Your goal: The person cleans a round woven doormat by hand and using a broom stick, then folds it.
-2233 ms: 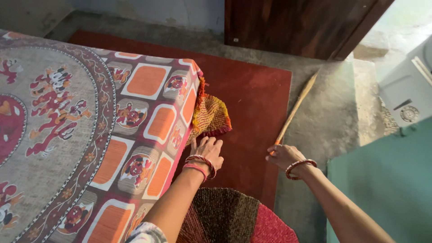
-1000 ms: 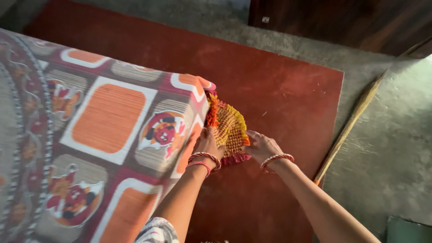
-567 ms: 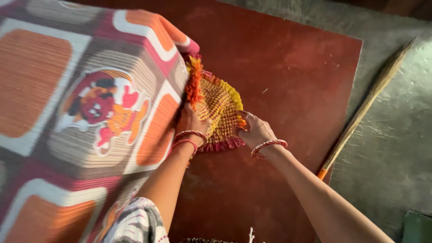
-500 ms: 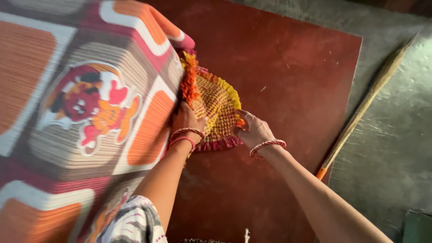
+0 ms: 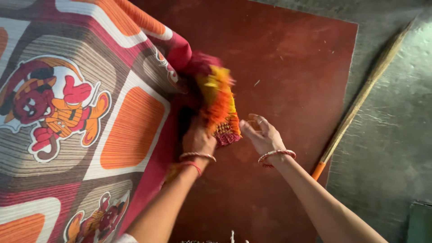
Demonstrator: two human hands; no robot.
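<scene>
left hand (image 5: 198, 138) grips the woven mat (image 5: 219, 108); right hand (image 5: 262, 135) open beside it.

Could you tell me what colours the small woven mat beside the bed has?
Yellow and orange with a dark red fringe, blurred in the head view: woven mat.

A bed cover (image 5: 81, 103) with orange squares and cartoon figures fills the left side. A dark red floor mat (image 5: 292, 67) lies on a grey concrete floor (image 5: 391, 135). A broom (image 5: 360, 101) rests diagonally along the mat's right edge.
</scene>
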